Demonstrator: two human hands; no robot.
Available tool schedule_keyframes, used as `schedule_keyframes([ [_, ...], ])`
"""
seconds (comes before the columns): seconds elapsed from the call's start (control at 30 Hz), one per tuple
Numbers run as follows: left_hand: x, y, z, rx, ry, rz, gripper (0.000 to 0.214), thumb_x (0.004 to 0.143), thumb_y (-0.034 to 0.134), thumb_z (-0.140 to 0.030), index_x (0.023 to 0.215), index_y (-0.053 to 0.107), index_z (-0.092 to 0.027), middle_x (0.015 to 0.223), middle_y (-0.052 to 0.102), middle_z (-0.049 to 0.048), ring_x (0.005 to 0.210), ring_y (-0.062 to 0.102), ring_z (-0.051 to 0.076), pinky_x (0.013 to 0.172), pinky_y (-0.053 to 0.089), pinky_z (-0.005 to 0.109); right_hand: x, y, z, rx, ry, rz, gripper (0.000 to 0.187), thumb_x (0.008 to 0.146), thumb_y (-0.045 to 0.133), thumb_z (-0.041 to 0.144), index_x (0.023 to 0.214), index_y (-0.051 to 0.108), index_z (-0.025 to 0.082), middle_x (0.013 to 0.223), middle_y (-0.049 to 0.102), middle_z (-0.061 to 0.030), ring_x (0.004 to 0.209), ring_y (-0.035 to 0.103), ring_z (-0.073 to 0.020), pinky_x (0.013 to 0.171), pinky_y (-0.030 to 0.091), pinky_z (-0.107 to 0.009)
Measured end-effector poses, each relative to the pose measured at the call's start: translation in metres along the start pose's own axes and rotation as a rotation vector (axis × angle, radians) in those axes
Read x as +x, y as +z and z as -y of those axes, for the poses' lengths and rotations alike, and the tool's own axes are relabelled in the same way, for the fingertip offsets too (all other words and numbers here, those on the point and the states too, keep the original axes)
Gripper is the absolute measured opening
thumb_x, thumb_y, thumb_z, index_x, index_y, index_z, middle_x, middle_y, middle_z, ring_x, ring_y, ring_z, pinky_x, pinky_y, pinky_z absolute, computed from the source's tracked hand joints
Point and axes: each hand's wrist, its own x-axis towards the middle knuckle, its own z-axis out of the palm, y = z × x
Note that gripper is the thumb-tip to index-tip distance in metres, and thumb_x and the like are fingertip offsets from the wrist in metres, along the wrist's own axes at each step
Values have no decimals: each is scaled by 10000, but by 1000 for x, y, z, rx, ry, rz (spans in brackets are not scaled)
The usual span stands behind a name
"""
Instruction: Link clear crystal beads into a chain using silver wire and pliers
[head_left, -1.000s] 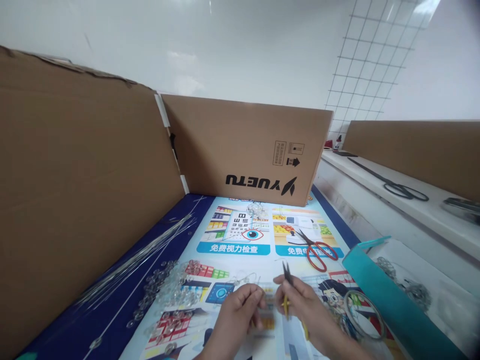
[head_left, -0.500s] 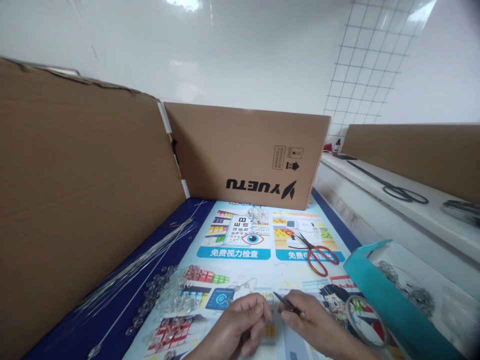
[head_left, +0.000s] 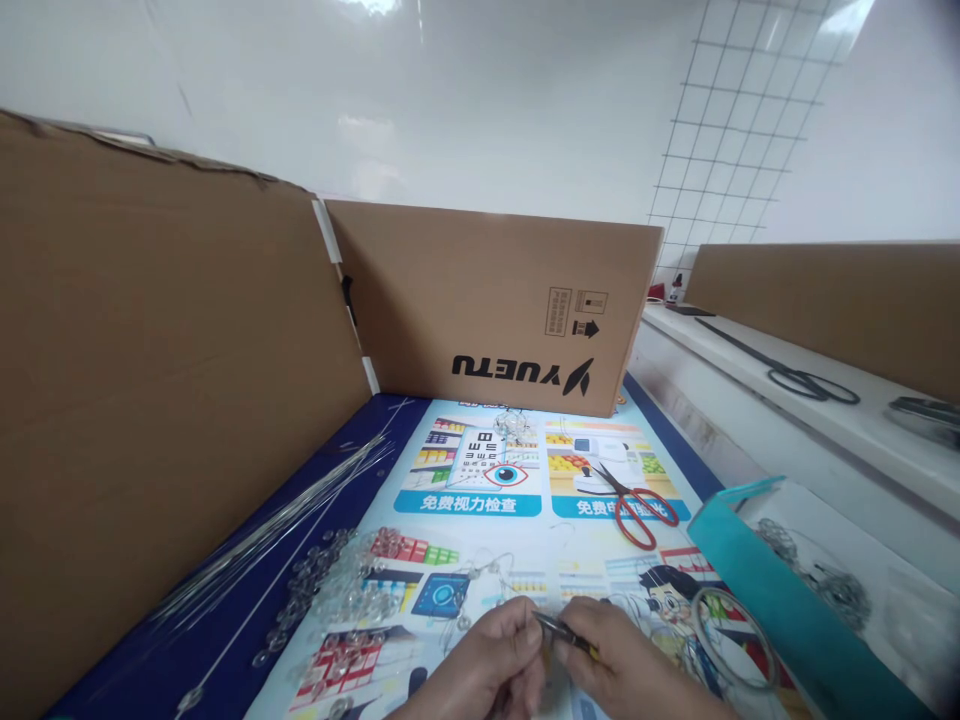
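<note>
My right hand [head_left: 607,640] is closed round a pair of pliers [head_left: 566,634] with dark, pointed jaws and a bit of yellow on the handle. The jaw tips reach the fingertips of my left hand [head_left: 499,655], whose thumb and index finger are pinched together. A thin wire [head_left: 512,570] with clear beads loops out just beyond my left hand and seems to lead into the pinch; its end is hidden by the fingers. Many clear beads [head_left: 352,590] lie in a spread pile left of my hands.
Red-handled scissors [head_left: 637,510] lie ahead on the right. A ring-shaped coil [head_left: 735,640] lies beside a teal box [head_left: 780,590] holding wire bundles. Long thin wires [head_left: 277,530] lie along the left cardboard wall [head_left: 165,360]. A cardboard panel [head_left: 495,290] stands at the back.
My hands have come together, and the pliers' tips have moved down and left to my left fingertips. The beaded wire loop has shifted and spread wider.
</note>
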Motion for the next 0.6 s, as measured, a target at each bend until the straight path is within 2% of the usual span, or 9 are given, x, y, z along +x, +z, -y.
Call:
schedule_keyframes([
  [0.17, 6, -3, 13, 29, 10, -9, 389, 792, 560, -531, 777, 402, -177, 531, 626, 6, 276, 407, 40, 266, 164, 129, 0, 5, -3, 2, 53, 12, 139, 818, 392, 193, 684, 433, 191, 686, 549, 7, 636, 503, -117, 562, 323, -208],
  [0.4, 11, 12, 16, 41, 41, -134, 446, 757, 535, -602, 759, 361, -191, 524, 614, -16, 277, 433, 43, 261, 167, 123, 2, 24, 0, -80, 215, -59, 220, 884, 308, 225, 797, 506, 187, 787, 630, -44, 706, 568, -150, 615, 353, -231],
  [0.6, 8, 8, 12, 243, -30, -193, 452, 761, 491, -626, 772, 382, -188, 525, 617, -9, 265, 433, 52, 256, 168, 129, -1, 28, -2, -127, 222, -68, 178, 872, 339, 219, 804, 501, 189, 803, 628, -44, 725, 568, -155, 614, 344, -232],
])
